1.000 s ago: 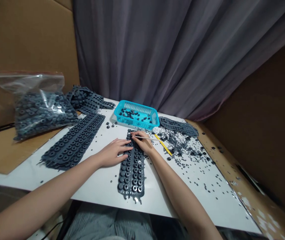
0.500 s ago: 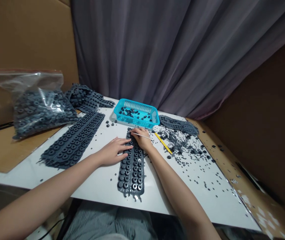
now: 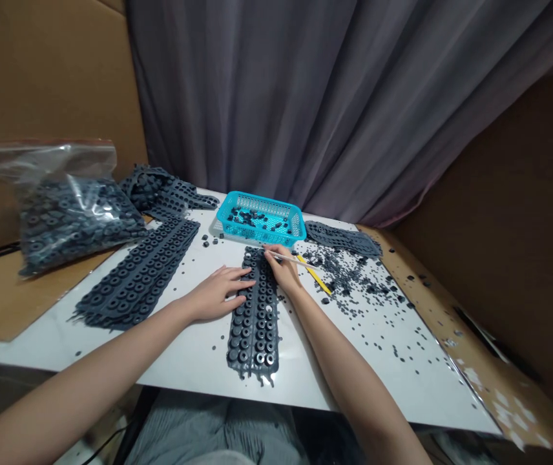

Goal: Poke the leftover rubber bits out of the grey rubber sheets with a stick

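Note:
A dark grey moulded rubber sheet with rows of round ring-shaped pieces lies lengthwise in front of me on the white table. My left hand rests on its left edge, fingers spread and extended over the upper part. A thin pale stick is pinched in my right hand at the far right corner of the sheet. The tip end near the fingers is partly hidden. Just right of that hand lies a flat yellow strip.
Behind the sheet stands a blue plastic basket holding small black pieces. More rubber sheets are stacked at left, beside a zip bag full of pieces. Small dark discs litter the right side, near another sheet.
My right hand has shifted slightly right across the far end of the sheet, with the stick still in it. The left hand keeps its place on the sheet. The view has moved a little.

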A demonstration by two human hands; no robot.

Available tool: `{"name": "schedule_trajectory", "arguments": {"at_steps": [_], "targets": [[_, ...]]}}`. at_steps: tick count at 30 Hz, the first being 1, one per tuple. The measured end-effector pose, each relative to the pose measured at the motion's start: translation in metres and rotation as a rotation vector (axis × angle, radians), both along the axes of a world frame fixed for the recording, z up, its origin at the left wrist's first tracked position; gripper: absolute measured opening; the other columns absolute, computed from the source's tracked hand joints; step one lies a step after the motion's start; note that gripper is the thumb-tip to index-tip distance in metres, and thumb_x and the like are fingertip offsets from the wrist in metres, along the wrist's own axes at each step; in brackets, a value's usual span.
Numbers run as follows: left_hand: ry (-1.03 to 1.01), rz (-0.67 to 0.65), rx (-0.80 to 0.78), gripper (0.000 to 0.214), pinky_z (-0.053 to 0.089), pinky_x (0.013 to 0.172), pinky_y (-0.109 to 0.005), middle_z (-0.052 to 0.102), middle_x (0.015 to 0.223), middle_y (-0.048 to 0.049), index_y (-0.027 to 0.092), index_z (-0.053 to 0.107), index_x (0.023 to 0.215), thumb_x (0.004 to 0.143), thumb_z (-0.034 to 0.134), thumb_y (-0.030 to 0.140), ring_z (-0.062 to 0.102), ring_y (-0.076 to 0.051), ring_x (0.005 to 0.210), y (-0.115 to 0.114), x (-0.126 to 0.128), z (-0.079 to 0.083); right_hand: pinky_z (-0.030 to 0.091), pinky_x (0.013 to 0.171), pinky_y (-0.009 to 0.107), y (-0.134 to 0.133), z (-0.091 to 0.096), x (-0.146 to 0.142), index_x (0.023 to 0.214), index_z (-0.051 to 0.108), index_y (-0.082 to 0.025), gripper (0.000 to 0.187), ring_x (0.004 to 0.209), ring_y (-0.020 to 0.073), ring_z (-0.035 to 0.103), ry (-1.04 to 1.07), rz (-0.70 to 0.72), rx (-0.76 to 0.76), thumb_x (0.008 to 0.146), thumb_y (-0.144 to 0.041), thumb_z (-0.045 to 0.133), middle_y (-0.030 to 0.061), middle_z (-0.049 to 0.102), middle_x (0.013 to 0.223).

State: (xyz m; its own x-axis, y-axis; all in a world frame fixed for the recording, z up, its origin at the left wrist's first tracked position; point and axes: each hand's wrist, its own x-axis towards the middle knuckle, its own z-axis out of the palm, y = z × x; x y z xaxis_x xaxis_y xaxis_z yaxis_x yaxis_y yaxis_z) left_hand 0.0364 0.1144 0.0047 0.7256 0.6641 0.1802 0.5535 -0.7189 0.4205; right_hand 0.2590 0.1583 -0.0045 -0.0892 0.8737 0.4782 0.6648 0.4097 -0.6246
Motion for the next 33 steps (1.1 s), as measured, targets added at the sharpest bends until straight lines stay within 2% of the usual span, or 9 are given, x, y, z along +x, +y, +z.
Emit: {"name": "schedule_trajectory", "arguments": {"at_steps": [4,7,16,22,25,29,33], "targets": [[-0.009,0.005,0.015,0.041,0.024,0.110,-0.053,0.039,0.147,-0.0052,0.031,0.052,0.132,0.092,0.048,0.036,0.037,-0.026,0.133,0.000,0.000,0.000,0.045,0.089,0.035,-0.011,0.000,-0.003,0.089,0.065,-0.024,0.009,0.101,0.0200,0.062,0.045,0.195,-0.047,0.086,-0.030,0.059,0.0023,0.072,0.105],[-0.023,-0.006,0.024,0.040,0.024,0.111,-0.052,0.042,0.145,-0.0048,0.031,0.054,0.130,0.090,0.051,0.036,0.037,-0.026,0.133,0.000,0.000,0.000,0.045,0.090,0.038,-0.013,0.001,-0.006,0.089,0.066,-0.024,0.009,0.100,0.0210,0.062,0.073,0.260,-0.062,0.086,-0.029,0.060,0.0033,0.072,0.104],[-0.036,-0.056,0.016,0.042,0.029,0.111,-0.046,0.042,0.145,-0.0049,0.028,0.054,0.130,0.089,0.053,0.034,0.038,-0.025,0.133,-0.001,0.001,0.001,0.041,0.090,0.037,-0.008,0.000,-0.008,0.094,0.067,-0.025,0.010,0.099,0.0208,0.061,-0.091,0.250,-0.038,0.087,-0.025,0.059,0.0022,0.072,0.102],[-0.041,-0.046,0.001,0.041,0.029,0.109,-0.049,0.046,0.142,-0.0046,0.029,0.056,0.129,0.088,0.055,0.032,0.045,-0.026,0.128,-0.002,0.001,0.001,0.040,0.086,0.037,0.007,0.002,-0.010,0.097,0.066,-0.024,0.016,0.094,0.0223,0.061,-0.230,0.200,-0.002,0.091,-0.023,0.052,0.0044,0.071,0.098],[-0.040,-0.058,0.002,0.041,0.031,0.107,-0.049,0.046,0.142,-0.0040,0.030,0.056,0.129,0.088,0.055,0.032,0.045,-0.026,0.127,-0.001,0.001,0.002,0.042,0.084,0.036,0.008,0.003,-0.005,0.097,0.066,-0.022,0.018,0.092,0.0236,0.061,-0.188,0.126,0.024,0.092,-0.024,0.049,0.0064,0.071,0.097],[-0.112,-0.042,0.029,0.038,0.037,0.104,-0.042,0.050,0.139,-0.0046,0.027,0.058,0.126,0.088,0.053,0.032,0.047,-0.024,0.124,0.000,0.000,0.006,0.044,0.088,0.036,-0.006,0.005,0.003,0.095,0.066,-0.023,0.016,0.100,0.0231,0.060,-0.059,0.089,0.051,0.091,-0.028,0.051,0.0064,0.070,0.105],[-0.198,0.101,0.073,0.022,0.045,0.090,-0.038,0.065,0.104,-0.0062,0.021,0.069,0.101,0.086,0.054,0.028,0.056,-0.023,0.100,0.003,-0.001,0.010,0.045,0.091,0.038,-0.020,0.004,-0.001,0.089,0.067,-0.023,0.011,0.100,0.0225,0.063,0.127,0.232,-0.036,0.085,-0.031,0.060,0.0051,0.072,0.103]]}}
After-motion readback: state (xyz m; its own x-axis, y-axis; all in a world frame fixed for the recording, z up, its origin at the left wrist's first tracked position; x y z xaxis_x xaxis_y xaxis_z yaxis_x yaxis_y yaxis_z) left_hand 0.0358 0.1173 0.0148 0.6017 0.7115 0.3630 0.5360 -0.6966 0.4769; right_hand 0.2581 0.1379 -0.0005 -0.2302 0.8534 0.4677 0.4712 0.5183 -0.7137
